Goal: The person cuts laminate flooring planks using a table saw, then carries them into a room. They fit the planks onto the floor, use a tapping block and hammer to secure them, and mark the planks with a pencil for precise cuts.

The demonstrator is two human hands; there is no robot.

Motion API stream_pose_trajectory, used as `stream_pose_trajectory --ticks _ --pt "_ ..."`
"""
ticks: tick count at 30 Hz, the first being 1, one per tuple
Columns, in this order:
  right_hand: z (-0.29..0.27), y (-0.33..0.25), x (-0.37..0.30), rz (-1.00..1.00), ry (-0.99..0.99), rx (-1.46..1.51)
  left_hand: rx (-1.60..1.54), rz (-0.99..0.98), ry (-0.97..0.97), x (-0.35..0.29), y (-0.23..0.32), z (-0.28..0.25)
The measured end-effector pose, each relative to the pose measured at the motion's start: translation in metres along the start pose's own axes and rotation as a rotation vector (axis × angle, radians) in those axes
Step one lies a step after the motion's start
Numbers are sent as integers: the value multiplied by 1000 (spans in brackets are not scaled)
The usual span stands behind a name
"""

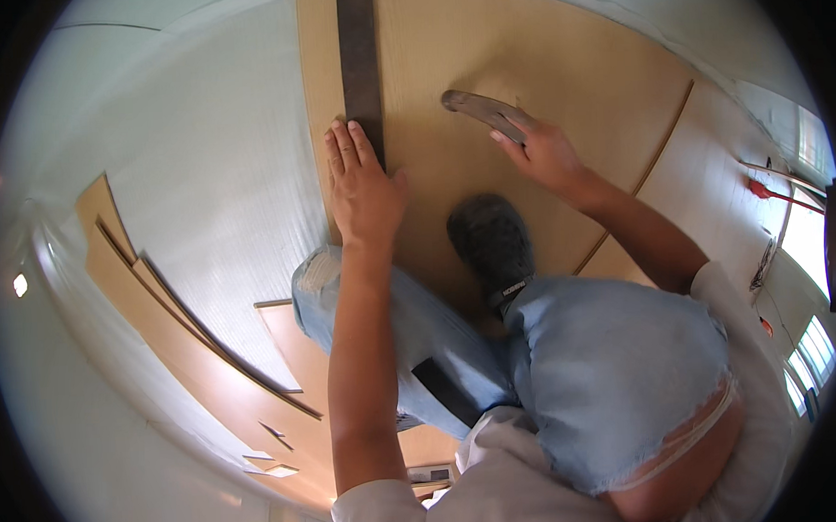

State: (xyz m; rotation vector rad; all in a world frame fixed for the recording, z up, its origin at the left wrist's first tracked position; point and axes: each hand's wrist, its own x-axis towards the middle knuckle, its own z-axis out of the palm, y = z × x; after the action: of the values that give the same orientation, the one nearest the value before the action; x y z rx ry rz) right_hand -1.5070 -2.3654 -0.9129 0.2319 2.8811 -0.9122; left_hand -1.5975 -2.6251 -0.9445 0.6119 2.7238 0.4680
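My left hand (365,189) lies flat, fingers stretched out, across a narrow light wood-look strip (318,71) and the left edge of a long dark flat bar (359,56). The bar runs away from me over a wide wood-look panel (558,54). My right hand (545,155) is closed round a curved, brown-grey tool (477,107) with a dark rounded end. This tool is held over the panel, its end pointing left toward the bar; its exact kind I cannot make out. The part inside my fingers is hidden.
My dark shoe (491,245) stands on the panel between my arms. White sheeting (221,157) covers the floor to the left, with cut wood-look boards (171,306) lying on it. A thin brown strip (650,170) crosses the floor at right; a red-ended object (759,188) lies farther right.
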Motion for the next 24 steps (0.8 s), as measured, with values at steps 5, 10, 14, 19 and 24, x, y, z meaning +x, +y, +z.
stream_pose_trajectory --ticks 5,10,14,19,24 --pt "-14 37 -43 228 201 -7 266 67 -18 -5 32 -4" --pt "-23 70 -69 173 323 -140 180 200 -33 5 48 18" --pt "-19 86 -77 174 312 -207 135 195 -20 10 54 24" --pt "-13 90 -69 136 287 -205 123 161 -72 11 61 28" --pt "-17 100 -53 52 209 -161 52 130 -89 10 74 32"
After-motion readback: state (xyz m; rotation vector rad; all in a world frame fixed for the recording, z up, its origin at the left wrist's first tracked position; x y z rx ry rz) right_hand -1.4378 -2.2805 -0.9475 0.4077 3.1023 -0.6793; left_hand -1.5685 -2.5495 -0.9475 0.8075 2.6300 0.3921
